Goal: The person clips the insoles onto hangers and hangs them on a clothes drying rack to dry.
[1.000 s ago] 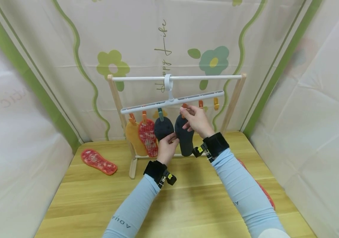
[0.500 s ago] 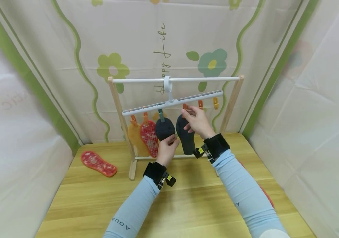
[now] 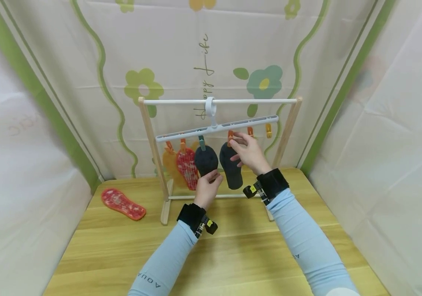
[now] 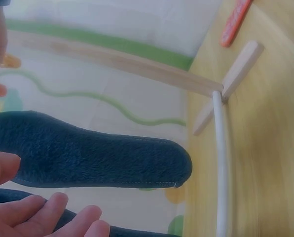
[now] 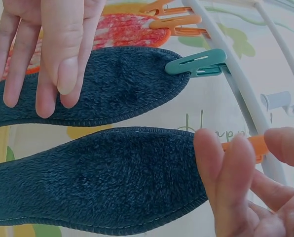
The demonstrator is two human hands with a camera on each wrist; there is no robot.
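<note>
Green script on the flowered backdrop (image 3: 85, 61) reads "happy life", running upward behind the rack, and the pale blue left sleeve (image 3: 159, 267) bears the letters "AQUA". A wooden-legged drying rack (image 3: 151, 135) stands on the yellow wooden table (image 3: 233, 255); from its white top rail hangs a white clip hanger (image 3: 233, 122), tilted with its left end lower. Clipped along it are a yellow insole (image 3: 167, 162), a red patterned insole (image 3: 187, 168), a dark insole on a teal clip (image 3: 206, 159) and a second dark insole (image 3: 231, 172) on an orange clip (image 3: 230, 136). The right hand (image 3: 248, 154) is at that orange clip, fingertips on and around it at the top of the second dark insole; the wrist view shows the fingers touching the clip, though whether they squeeze it I cannot tell. The left hand (image 3: 207, 187) is raised just below the two dark insoles, fingers loosely spread and gripping nothing. Two more orange clips (image 3: 268, 130) hang empty on the hanger's right end. Another red insole (image 3: 123, 203) lies on the table left of the rack.
</note>
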